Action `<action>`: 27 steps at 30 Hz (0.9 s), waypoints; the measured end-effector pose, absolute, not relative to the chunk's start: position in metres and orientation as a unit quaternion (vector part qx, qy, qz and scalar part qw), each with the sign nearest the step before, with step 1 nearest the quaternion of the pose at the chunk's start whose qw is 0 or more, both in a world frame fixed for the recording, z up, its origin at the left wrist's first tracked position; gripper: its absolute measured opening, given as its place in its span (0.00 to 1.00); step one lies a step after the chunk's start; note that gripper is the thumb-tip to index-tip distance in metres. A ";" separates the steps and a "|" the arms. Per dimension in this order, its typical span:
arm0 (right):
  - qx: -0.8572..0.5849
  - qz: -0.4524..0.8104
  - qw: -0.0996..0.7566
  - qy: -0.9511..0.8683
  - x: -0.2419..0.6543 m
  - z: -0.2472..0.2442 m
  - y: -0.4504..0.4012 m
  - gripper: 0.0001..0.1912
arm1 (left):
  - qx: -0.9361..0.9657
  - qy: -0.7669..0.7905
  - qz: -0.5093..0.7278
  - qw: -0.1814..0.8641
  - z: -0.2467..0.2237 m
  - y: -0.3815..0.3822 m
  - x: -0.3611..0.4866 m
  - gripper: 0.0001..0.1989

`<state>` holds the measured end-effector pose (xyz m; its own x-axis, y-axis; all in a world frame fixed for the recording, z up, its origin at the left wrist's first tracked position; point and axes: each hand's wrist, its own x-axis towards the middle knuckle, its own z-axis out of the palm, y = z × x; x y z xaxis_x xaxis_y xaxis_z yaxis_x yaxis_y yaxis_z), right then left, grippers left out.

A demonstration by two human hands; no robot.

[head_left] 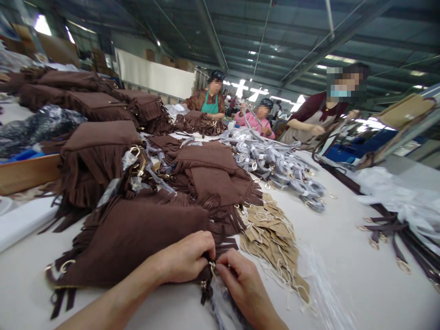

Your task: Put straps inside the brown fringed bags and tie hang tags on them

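Observation:
A dark brown fringed bag [137, 238] lies flat on the table in front of me. My left hand [187, 256] is closed at its right corner, pinching the small dark tab there. Thumb and fingers of my right hand [244, 284] pinch a small gold-coloured metal clasp [212, 269] right beside that corner. Below the clasp hangs a strap in clear plastic wrap [222, 300], partly covered by my right hand. Whether the clasp is hooked to the bag, I cannot tell. At the bag's left corner, a gold ring [68, 266] shows.
Brown cardboard tags [271, 233] with white strings lie just right of my hands. Behind are stacked fringed bags [213, 174] and a heap of grey-wrapped straps [275, 160]. Dark straps [395, 229] lie at the right. Several people work across the table, one person [319, 114] standing at the right.

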<state>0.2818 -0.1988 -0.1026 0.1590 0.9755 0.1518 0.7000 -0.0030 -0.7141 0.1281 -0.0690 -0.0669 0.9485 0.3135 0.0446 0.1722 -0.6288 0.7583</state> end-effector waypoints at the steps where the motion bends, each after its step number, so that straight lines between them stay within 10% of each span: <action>1: -0.679 0.200 0.342 -0.617 0.282 -0.103 -0.199 0.08 | 0.901 0.133 0.087 0.404 -0.066 -0.070 0.128 0.11; 27: -0.639 0.315 0.515 -0.476 0.268 -0.090 -0.186 0.14 | 0.773 0.209 0.301 0.518 -0.070 -0.078 0.148 0.05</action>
<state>0.2676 -0.1861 -0.0897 0.3484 0.9333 0.0871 0.2830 -0.0161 -0.9590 0.1477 -0.0778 -0.0699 0.7316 0.6347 0.2487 0.0121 -0.3769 0.9262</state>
